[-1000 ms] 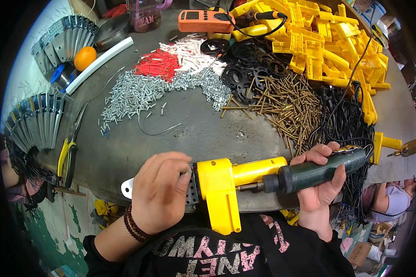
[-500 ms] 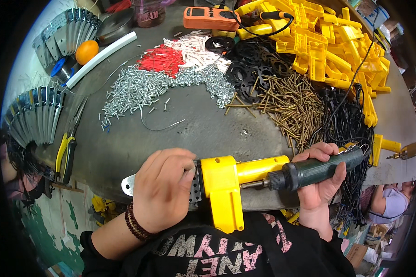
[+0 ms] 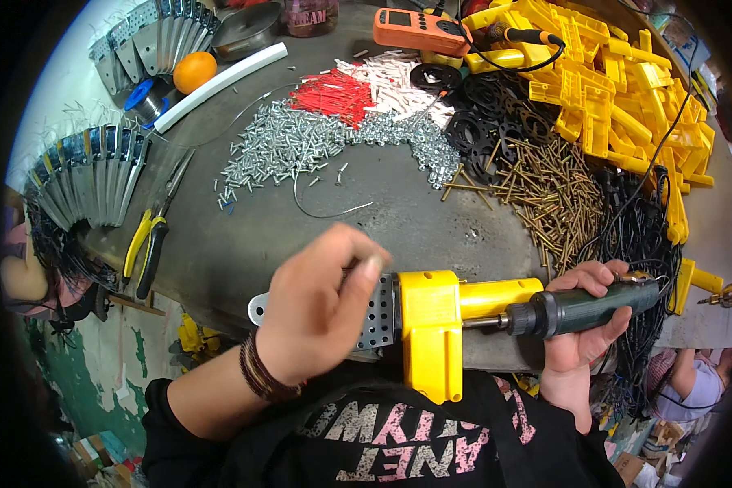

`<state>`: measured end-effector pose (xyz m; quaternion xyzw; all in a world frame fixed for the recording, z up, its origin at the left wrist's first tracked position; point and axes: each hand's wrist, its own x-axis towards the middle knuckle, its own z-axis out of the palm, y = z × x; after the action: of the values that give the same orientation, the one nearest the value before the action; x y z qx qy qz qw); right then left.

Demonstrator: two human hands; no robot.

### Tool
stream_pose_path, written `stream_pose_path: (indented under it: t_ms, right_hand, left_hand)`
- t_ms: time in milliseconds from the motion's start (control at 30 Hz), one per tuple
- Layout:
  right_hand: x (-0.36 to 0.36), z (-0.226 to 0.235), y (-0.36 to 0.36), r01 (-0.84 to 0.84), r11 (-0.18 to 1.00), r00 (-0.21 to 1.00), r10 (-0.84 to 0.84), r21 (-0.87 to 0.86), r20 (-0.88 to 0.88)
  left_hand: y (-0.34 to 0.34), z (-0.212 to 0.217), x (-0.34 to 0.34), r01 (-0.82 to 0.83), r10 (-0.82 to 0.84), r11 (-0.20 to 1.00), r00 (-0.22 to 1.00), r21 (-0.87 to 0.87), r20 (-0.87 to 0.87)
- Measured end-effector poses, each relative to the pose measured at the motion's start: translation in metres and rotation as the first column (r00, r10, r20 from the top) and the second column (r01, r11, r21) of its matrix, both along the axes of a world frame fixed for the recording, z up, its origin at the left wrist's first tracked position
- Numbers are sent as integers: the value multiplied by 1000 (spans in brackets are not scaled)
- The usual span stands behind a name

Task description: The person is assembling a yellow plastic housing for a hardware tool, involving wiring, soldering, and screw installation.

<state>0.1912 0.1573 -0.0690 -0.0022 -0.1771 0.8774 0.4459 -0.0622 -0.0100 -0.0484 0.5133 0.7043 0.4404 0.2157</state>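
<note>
My right hand (image 3: 581, 317) is wrapped round a dark green electric screwdriver (image 3: 598, 307). The screwdriver lies sideways, its bit running left to the yellow plastic housing (image 3: 431, 325) of a tool with a yellow handle (image 3: 500, 298). From the housing's left side comes a perforated metal plate (image 3: 376, 315), ending in a rounded tab with a hole (image 3: 258, 309). My left hand (image 3: 321, 301) is over this plate, thumb and fingers closed together near its upper edge. Whatever is between those fingertips is hidden.
Beyond lie silver screws (image 3: 281, 142), red sleeves (image 3: 333, 96), white pieces (image 3: 394, 77) and long brass-coloured screws (image 3: 553, 195). Yellow housings (image 3: 618, 89) pile up at right beside black cables (image 3: 634, 220). Pliers (image 3: 150, 236) and fanned metal plates (image 3: 89, 175) are at left.
My left hand has lifted and its fingers curled, uncovering more of the perforated plate. The screwdriver stays at the housing. The whole view has shifted, with the table's contents appearing farther right.
</note>
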Motion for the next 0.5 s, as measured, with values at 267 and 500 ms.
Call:
stream_pose_path:
  t_ms: [267, 500]
  right_hand:
    - [1, -7, 4, -10, 998, 1000, 11, 58, -20]
    - [2, -6, 8, -53, 998, 998, 53, 36, -22]
  left_hand:
    - [6, 8, -27, 344, -326, 937, 924, 61, -198]
    - [18, -1, -23, 450, -427, 893, 828, -23, -364]
